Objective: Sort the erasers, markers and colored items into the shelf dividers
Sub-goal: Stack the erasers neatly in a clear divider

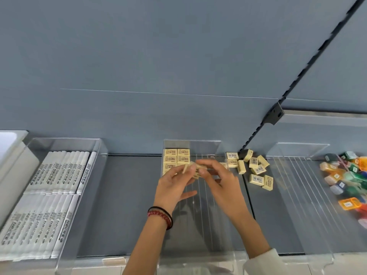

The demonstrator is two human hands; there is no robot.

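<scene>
Both hands meet over the clear middle divider [208, 195]. My left hand [174, 185] and my right hand [218, 179] together pinch a small bunch of cream erasers [193, 169] between their fingertips. Neat rows of cream erasers [176, 158] lie at the divider's back left. A loose pile of erasers [256, 169] lies on the grey shelf just right of the divider. White markers [49, 195] fill the clear divider at the left. Colored items [347, 179] are heaped in the clear divider at the far right.
The grey shelf [127, 195] runs under a blue back wall. A black slotted upright [274, 114] with a bracket rises diagonally at the right. A white surface [10, 143] shows at the far left. The shelf's clear front lip [119, 261] runs along the near edge.
</scene>
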